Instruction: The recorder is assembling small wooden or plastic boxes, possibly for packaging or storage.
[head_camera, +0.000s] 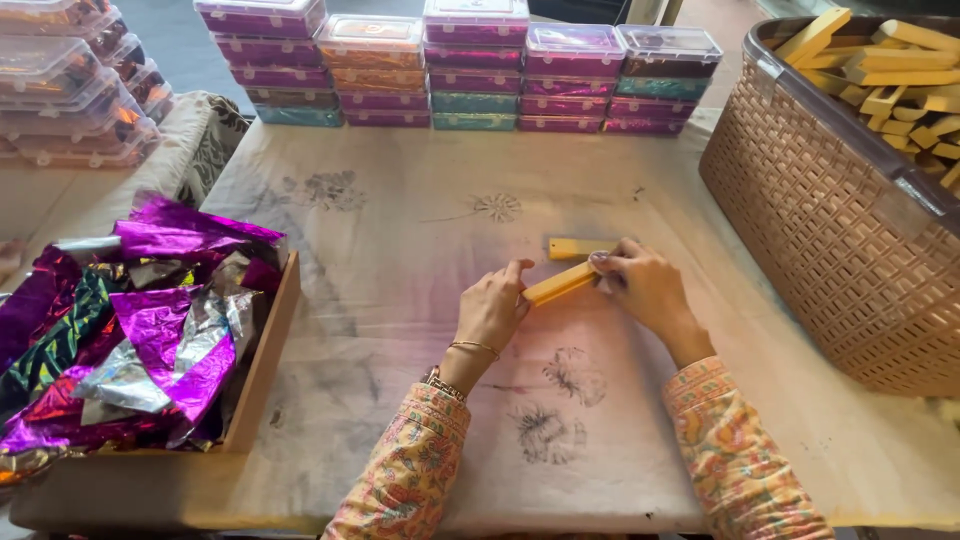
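While both hands meet over the middle of the cloth, the scene lays out like this:

Bar in the grip: a yellow-orange bar (560, 283), long and narrow, held slightly tilted just above the cloth, one end at each hand.
Left hand (492, 310): thumb and fingers pressed together on the bar's near-left end — a bangle shows at the wrist, the sleeve is floral.
Right hand (640, 283): fingers closed around the bar's far-right end, pinching it; whether the palm touches the cloth cannot be told.
Second bar (572, 247): same colour, lying flat on the cloth just beyond the grip, close to the right hand's fingertips.
Surface: a pale table cloth (400, 260), creased, with faint grey flower prints — some ahead of the grip, some between the forearms.
Right of the grip: a tan woven-pattern plastic basket (830, 250), standing near, filled with many more yellow bars (900, 90).
Left of the grip: a shallow wooden tray (265, 370), well apart, heaped with crumpled foil sheets (150, 320) in purple, silver and green.
Beyond the grip: stacks of clear-lidded boxes (470, 75) in a row along the far edge of the cloth, their contents purple, orange and green.
Far left corner: more clear boxes (70, 90) piled on a neighbouring surface.
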